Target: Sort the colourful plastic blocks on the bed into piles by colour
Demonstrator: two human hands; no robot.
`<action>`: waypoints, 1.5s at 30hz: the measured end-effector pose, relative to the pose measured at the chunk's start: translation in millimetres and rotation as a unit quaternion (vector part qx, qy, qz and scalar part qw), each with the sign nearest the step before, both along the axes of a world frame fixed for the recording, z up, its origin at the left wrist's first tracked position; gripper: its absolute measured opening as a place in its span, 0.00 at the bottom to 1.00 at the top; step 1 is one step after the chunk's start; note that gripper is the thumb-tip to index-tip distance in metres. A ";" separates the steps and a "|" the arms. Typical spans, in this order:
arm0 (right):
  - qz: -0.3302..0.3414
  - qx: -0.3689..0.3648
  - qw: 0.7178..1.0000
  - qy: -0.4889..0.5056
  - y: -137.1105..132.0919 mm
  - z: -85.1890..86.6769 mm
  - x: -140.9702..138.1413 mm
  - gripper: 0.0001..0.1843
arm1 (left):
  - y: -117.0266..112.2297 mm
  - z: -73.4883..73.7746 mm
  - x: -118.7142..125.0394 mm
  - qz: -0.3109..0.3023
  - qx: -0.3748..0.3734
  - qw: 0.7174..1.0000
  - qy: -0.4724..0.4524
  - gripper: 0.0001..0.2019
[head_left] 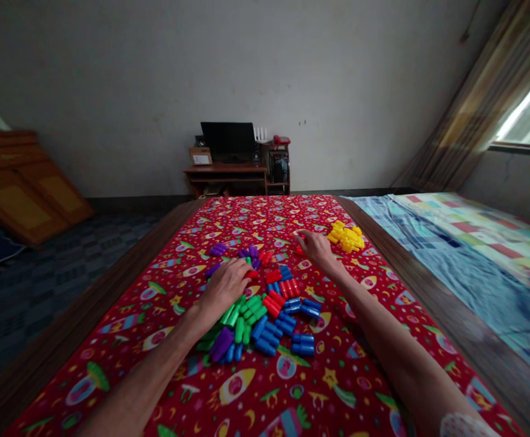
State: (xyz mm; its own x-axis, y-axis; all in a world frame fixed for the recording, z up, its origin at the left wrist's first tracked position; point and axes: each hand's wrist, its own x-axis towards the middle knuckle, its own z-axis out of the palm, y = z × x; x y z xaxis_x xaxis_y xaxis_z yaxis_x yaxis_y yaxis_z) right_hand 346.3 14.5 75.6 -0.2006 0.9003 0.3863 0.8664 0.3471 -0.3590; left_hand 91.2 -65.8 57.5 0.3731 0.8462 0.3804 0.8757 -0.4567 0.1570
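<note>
Nearest, two bare forearms reach out over the red rocket-print cloth [292, 400] that covers the table, and everything else can be placed from the mixed heap of plastic blocks [265, 315] lying at the cloth's middle. Blue blocks [287, 331] sit at the heap's near right edge, green ones [242, 312] at its near left, red ones [283, 288] toward its far side. The left hand [224, 288] rests palm-down on the heap's far left part, fingers curled narrow over a red block [252, 274] at their tips, a grip that looks suited to drawing one piece out of the jumble; whether it is truly pinched I cannot tell. Beyond the heap, a few purple blocks [233, 250] lie loose. Farther right of the heap, the right hand [315, 247] lies low with fingers bent, a small red piece [298, 250] at its fingertips. Just beyond it, the yellow blocks [347, 237] sit gathered in their own cluster, apart from the heap, as if grouped by colour. Far behind stands a desk with a dark monitor [228, 141].
</note>
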 end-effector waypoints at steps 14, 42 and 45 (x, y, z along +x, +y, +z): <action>-0.017 0.003 0.993 0.113 3.6 6.6 -6.2 0.17 | 9.6 20.9 -8.9 -0.010 -0.008 0.987 -0.163 0.08; 0.315 -0.010 0.947 -0.070 -10.4 0.1 -31.5 0.07 | -8.8 -2.2 20.9 -0.138 -0.053 0.987 -0.059 0.13; 0.345 -0.037 0.936 -0.061 -18.5 13.0 -33.3 0.12 | -8.6 6.4 21.5 -0.043 -0.017 0.997 -0.060 0.08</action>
